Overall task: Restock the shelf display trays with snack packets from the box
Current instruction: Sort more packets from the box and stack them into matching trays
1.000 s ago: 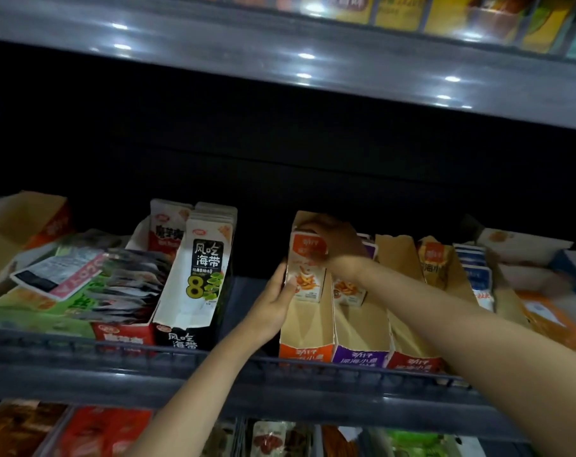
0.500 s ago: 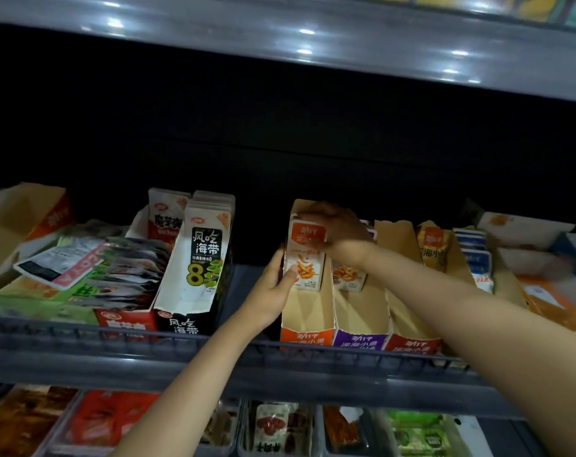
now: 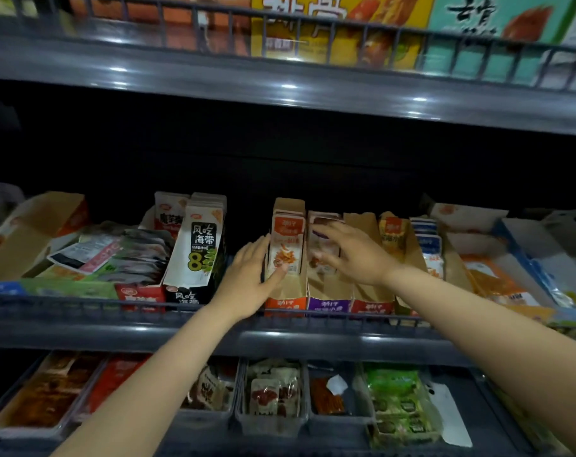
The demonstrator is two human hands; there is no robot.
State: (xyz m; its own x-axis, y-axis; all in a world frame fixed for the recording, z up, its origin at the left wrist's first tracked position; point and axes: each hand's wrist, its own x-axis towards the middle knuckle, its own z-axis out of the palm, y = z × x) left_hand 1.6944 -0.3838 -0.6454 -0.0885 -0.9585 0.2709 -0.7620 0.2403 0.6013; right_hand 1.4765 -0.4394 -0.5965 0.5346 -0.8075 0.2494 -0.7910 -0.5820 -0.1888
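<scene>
Cardboard with an orange front, the display tray [image 3: 285,303] sits at the front rail of the middle shelf [image 3: 115,334], and a row of orange snack packets [image 3: 286,245] stands upright inside it, the foremost one facing out. The left hand [image 3: 248,278] clasps the tray's left wall, fingers flat along the outside and thumb bent onto the front packet's face. Just right of that tray the right hand [image 3: 349,255] hovers released and holding nothing, its fingers spread and blurred, before the packets of the neighbouring purple-fronted tray [image 3: 329,305].
</scene>
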